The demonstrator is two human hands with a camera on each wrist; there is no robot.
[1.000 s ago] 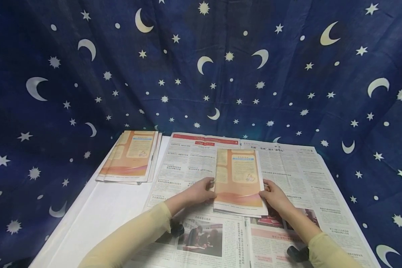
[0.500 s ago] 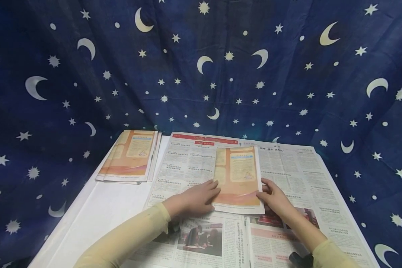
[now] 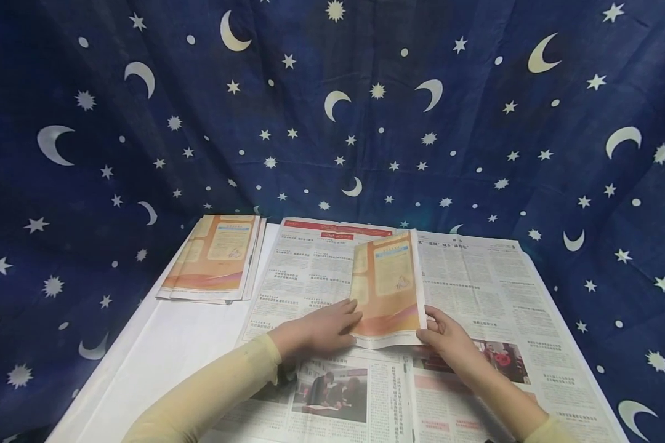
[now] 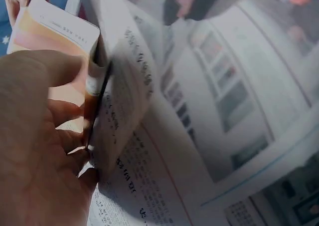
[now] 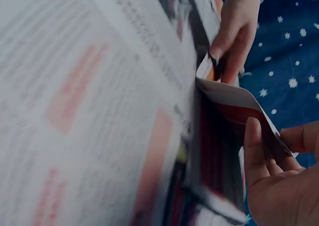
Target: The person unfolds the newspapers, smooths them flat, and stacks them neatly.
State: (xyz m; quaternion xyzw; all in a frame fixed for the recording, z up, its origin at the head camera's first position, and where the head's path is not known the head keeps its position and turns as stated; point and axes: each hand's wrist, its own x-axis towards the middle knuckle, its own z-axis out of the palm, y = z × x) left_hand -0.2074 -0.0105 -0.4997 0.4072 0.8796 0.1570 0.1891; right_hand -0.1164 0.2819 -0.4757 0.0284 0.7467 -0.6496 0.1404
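Note:
A folded newspaper [image 3: 388, 289] with an orange printed face lies before me in the head view, its right side lifted and its lower edge bowed. My right hand [image 3: 449, 335] pinches that right edge, thumb above and fingers beneath. In the right wrist view the raised layer [image 5: 234, 94] stands away from darker red printed layers below it. My left hand [image 3: 324, 326] rests on the lower left edge, fingers loosely spread. The left wrist view has the left hand [image 4: 45, 126] along the folded edge, its palm side partly hiding the orange face [image 4: 62, 36].
Opened newspaper sheets [image 3: 476, 289] are spread under both hands. To the left, a stack of similar folded orange newspapers [image 3: 213, 255] lies on the white table [image 3: 133, 344]. A dark blue curtain [image 3: 288, 80] with moons and stars hangs behind.
The left hand has moved from the side of the folded newspaper onto its lower left edge. The right hand has raised the right side, which now tilts up and leans leftward.

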